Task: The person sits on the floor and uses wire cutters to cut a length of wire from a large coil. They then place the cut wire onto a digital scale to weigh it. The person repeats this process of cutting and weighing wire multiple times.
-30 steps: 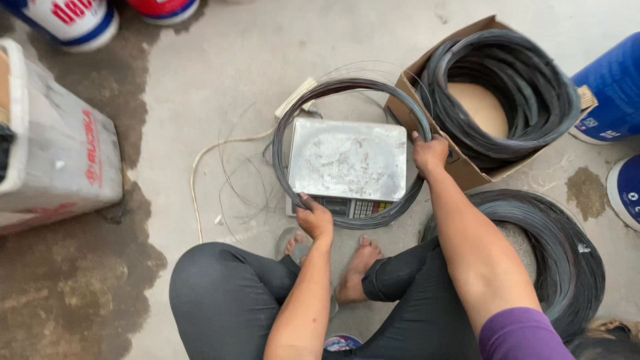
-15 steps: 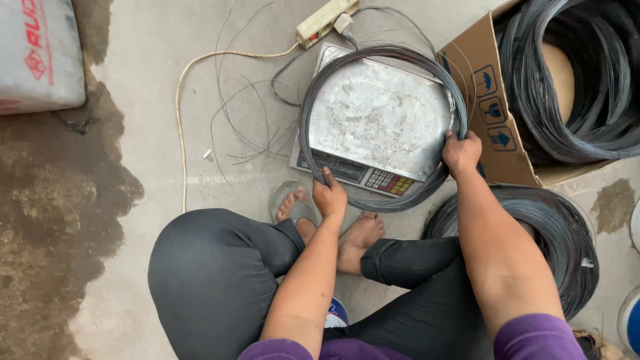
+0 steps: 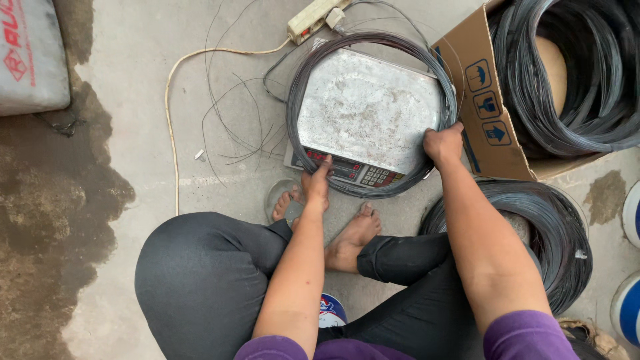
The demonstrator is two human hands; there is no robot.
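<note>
A coil of dark wire [image 3: 301,87] lies around the metal pan of a weighing scale [image 3: 367,107] on the concrete floor. My left hand [image 3: 317,183] grips the coil at its near edge, over the scale's keypad. At the coil's right side my right hand [image 3: 443,143] holds the wire, next to a cardboard box [image 3: 485,100]. I sit cross-legged with bare feet just below the scale.
The cardboard box holds several more wire coils [image 3: 573,80]. Another stack of coils [image 3: 553,233] lies by my right knee. A power strip [image 3: 313,17] with cords sits beyond the scale, loose wire strands [image 3: 233,127] to its left, a white sack [image 3: 30,57] at far left.
The view has shifted so the scale and coil sit higher and nearer. Both hands stay on the coil, which has settled around the scale pan.
</note>
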